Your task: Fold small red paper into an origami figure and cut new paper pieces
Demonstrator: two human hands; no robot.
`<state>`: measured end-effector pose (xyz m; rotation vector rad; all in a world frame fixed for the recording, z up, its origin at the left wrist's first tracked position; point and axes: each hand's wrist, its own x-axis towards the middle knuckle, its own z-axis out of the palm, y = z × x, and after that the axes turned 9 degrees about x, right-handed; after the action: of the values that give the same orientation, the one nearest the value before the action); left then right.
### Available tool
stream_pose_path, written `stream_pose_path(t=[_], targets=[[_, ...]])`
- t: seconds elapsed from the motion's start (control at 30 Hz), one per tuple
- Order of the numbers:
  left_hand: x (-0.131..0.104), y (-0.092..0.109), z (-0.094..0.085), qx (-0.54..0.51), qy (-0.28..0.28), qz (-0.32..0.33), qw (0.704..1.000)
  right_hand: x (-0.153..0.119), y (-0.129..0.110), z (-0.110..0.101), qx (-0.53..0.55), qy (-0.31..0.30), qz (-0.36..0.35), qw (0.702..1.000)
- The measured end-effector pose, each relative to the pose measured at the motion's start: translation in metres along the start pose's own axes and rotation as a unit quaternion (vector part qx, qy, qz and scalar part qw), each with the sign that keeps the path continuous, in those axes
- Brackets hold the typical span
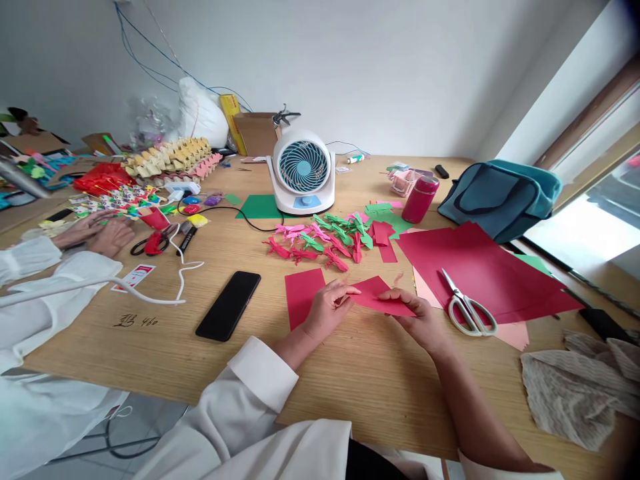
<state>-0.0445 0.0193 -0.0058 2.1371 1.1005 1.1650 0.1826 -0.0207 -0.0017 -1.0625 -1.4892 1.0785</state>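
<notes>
A small red sheet of paper is held just above the table between both my hands. My left hand pinches its left edge with thumb and fingers. At its right side, my right hand grips it, thumb on top and fingers partly hidden below. Under and left of my left hand lies a larger red paper piece, flat on the wood. Beyond my hands sits a pile of folded paper figures in red, green and pink. White-handled scissors rest on big red sheets to the right.
A white fan stands at the back centre. A black phone lies to my left, a red canister and teal bag to the right. At far left another person's hands work beside a white cable. A cloth lies near right.
</notes>
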Motion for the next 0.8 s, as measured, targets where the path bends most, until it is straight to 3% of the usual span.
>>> stream_pose_path(t=[0.33, 0.8], targets=[[-0.001, -0.0041, 0.0003, 0.023, 0.009, 0.026, 0.999, 0.0015, 0.0019, -0.0006, 0.007, 0.013, -0.01, 1.0], [0.0016, -0.0003, 0.0011, -0.006, 0.012, -0.015, 1.0, -0.0014, 0.0037, -0.0003, 0.061, 0.013, -0.002, 0.998]])
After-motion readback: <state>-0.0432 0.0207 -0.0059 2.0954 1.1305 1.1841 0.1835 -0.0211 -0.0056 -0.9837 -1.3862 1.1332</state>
